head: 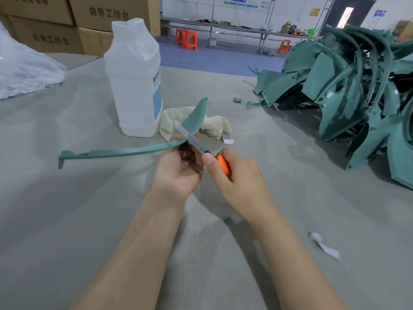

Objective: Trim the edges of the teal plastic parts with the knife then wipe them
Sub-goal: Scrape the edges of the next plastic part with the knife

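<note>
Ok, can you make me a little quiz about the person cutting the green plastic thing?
1. True or false: the right hand grips the orange-handled knife.
2. What lies beside the white plastic bottle? A) cream cloth B) hammer C) scissors
3. Fill in: the left hand holds one long teal plastic part; the pile of teal parts sits on the person's ____ side.
Key: 1 true; 2 A; 3 right.

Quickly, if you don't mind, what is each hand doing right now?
Left hand: holds the long teal part near its bend.
Right hand: grips the orange-handled knife, blade on the part's edge.
</note>
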A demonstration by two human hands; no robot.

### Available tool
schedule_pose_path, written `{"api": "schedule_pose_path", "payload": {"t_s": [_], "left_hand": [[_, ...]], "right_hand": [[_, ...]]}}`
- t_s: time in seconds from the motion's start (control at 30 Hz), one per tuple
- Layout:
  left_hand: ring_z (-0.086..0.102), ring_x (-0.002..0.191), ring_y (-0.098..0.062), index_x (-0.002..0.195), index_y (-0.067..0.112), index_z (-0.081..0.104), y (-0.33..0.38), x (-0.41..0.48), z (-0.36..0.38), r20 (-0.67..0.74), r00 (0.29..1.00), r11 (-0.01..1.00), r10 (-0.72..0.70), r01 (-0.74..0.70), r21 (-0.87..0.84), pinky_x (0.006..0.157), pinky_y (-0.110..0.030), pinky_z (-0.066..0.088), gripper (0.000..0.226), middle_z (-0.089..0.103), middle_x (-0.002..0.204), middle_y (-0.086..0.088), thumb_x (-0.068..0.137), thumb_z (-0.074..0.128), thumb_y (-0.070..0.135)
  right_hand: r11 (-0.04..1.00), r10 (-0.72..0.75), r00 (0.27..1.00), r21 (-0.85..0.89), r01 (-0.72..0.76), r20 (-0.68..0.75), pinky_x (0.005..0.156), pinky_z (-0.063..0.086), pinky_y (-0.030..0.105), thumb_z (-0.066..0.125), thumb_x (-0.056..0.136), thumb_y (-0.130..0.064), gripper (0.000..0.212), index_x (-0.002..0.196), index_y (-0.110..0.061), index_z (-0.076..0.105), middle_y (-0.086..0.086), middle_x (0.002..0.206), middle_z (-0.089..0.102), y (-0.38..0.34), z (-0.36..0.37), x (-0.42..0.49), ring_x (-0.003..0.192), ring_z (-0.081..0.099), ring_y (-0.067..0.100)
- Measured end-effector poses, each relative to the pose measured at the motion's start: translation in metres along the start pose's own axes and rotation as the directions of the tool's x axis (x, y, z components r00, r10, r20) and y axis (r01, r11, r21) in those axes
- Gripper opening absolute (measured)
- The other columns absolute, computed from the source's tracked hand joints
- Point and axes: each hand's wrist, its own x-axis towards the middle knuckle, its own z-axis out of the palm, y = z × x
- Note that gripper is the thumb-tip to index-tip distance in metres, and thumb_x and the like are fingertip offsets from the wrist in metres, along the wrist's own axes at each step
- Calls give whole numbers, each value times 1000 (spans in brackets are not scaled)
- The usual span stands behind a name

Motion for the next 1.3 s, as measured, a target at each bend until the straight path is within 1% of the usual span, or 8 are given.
{"api": "schedule_pose_path", "payload": {"t_s": [0.07,0.13,0.23,0.37,0.57,0.83,1.0,1.3], "left_hand": [[63,53,-7,52,6,71,0,1,0,-19,1000,999,18,-17,29,54,-16,52,32,70,68,-2,81,61,16],[64,54,-8,53,6,72,0,1,0,-18,1000,999,20,-20,36,55,-17,53,22,70,68,-2,72,64,15],[63,54,-8,62,6,71,0,-1,0,6,1000,997,24,-24,70,56,-17,53,11,68,65,-2,60,64,15],[58,44,-7,73,7,58,-2,-3,4,19,999,995,40,-41,90,46,-13,49,18,62,55,-2,56,61,12],[58,51,-7,78,7,58,-1,-6,6,8,1000,993,14,-15,115,45,-12,47,19,62,62,-2,61,63,14],[56,44,-6,79,4,58,0,-9,7,81,985,984,-153,144,108,40,-12,45,15,62,59,-2,68,61,13],[58,44,-7,79,5,58,4,-9,5,85,982,981,-171,161,108,39,-13,45,14,63,59,-3,70,60,16],[58,44,-7,81,4,59,6,-9,5,69,985,981,-157,148,125,38,-13,44,15,64,59,-4,71,60,15]], "right_hand": [[1000,14,1000,-1,-14,-12,53,31,33,26,77,-74,56,64,-20,33,-4,50,35,1,-1,0,52,40,22],[1000,19,1000,-4,-19,-15,53,34,34,27,77,-74,56,64,-21,34,-5,50,35,1,-1,1,52,40,23],[1000,29,999,-12,-29,-27,52,37,36,31,81,-72,56,66,-19,37,-5,50,36,2,0,2,53,42,23],[999,48,997,-21,-50,-65,54,34,34,37,86,-65,53,68,-15,40,-5,50,36,7,-1,3,53,42,22],[998,23,995,-52,-28,-93,53,31,32,33,85,-69,54,69,-18,39,-6,50,36,7,-1,3,52,42,20],[997,37,986,-64,-48,-160,55,32,34,37,89,-61,51,75,-13,45,-5,52,40,12,-7,7,55,46,24],[997,23,985,-70,-35,-169,54,36,35,32,85,-66,57,76,-12,47,-6,53,39,12,-7,6,55,46,23],[996,24,985,-81,-38,-173,54,33,32,40,91,-59,49,76,-13,48,-6,52,39,16,-3,7,53,45,19]]}}
